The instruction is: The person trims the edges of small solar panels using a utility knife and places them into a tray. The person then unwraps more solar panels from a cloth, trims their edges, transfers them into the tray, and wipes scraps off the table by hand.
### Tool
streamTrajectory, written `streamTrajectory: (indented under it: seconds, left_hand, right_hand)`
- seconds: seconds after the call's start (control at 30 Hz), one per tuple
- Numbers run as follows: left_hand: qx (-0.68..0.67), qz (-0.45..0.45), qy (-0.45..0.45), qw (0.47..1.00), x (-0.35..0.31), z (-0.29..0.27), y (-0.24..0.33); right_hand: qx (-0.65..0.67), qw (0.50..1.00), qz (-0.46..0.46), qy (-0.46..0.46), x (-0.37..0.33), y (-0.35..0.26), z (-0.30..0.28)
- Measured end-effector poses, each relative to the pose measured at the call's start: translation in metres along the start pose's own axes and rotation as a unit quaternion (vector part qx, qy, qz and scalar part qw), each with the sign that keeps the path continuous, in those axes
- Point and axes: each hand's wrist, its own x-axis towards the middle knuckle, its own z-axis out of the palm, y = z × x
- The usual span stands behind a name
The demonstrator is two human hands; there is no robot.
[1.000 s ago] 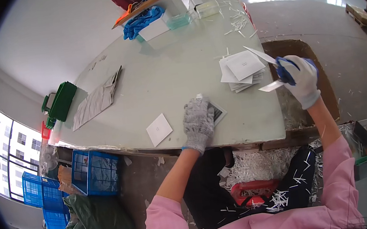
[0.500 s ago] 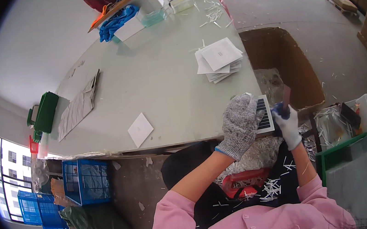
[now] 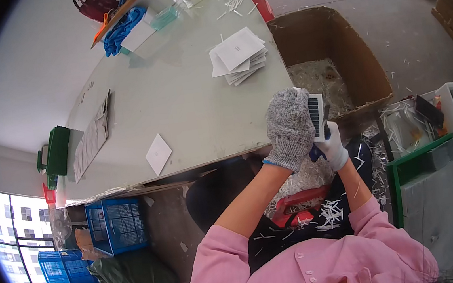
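Note:
A white panel with a row of dark stripes (image 3: 316, 108) stands at the table's right edge, gripped by my left hand (image 3: 290, 127) in a grey knit glove. My right hand (image 3: 332, 147), in a white glove with blue on the fingers, is closed just below and against the panel's right side. From its fingers a narrow dark tool (image 3: 326, 114) points up along the panel; its exact kind is unclear. White strips (image 3: 332, 214) are scattered over my lap, beside a red plastic piece (image 3: 298, 207).
A stack of white square panels (image 3: 240, 52) and a single panel (image 3: 158, 154) lie on the table (image 3: 194, 111). Beyond its right edge stands an open cardboard box (image 3: 362, 60). Blue crates (image 3: 116, 226) are at the left, a green-rimmed bin (image 3: 429, 178) at the right.
Both hands appear higher with the striped panel, as the whole view has shifted. My right hand has come in closer against the panel, and the tool has swung toward it.

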Motion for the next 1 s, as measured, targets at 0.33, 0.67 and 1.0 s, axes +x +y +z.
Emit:
streamTrajectory:
  seconds: [0.33,0.67,1.0]
  left_hand:
    - [0.021,-0.035,0.001,0.999,-0.001,-0.008,0.003]
    - [-0.057,0.024,-0.070,0.996,0.010,-0.013,-0.009]
    - [-0.009,-0.004,-0.015,1.000,-0.002,-0.006,-0.007]
  right_hand:
    - [-0.145,0.981,-0.021,0.124,-0.035,0.016,0.029]
    - [0.573,0.817,0.034,-0.051,0.045,0.056,0.033]
    - [0.063,0.992,0.100,-0.046,0.007,0.007,-0.002]
